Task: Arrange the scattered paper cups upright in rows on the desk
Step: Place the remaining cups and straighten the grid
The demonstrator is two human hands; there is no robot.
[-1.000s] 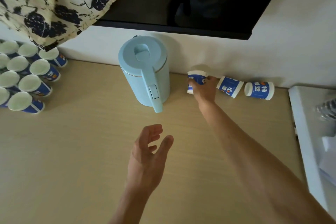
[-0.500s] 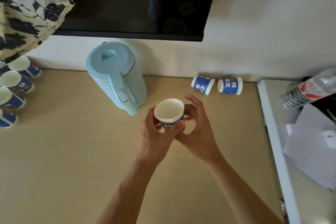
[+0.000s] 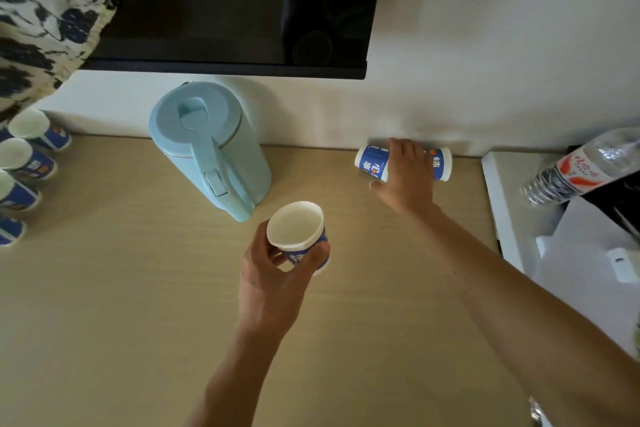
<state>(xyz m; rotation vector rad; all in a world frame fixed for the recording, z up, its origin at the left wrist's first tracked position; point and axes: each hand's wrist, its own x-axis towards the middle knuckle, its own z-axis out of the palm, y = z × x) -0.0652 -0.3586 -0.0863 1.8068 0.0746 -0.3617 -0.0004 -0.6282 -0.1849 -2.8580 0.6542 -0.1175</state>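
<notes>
Here, left hand (image 3: pixel 273 282) grips one paper cup (image 3: pixel 298 236) upright, above open desk (image 3: pixel 104 322) in front of the kettle (image 3: pixel 211 149). Right hand (image 3: pixel 405 177) lies spread over two tipped cups (image 3: pixel 372 163) at the desk's back edge against the wall (image 3: pixel 485 45); grip unclear. Standing cups (image 3: pixel 31 158) line the left edge. Wide bare desk lies between. A water bottle (image 3: pixel 581 166) lies on the white ledge (image 3: pixel 498 204) at right.
</notes>
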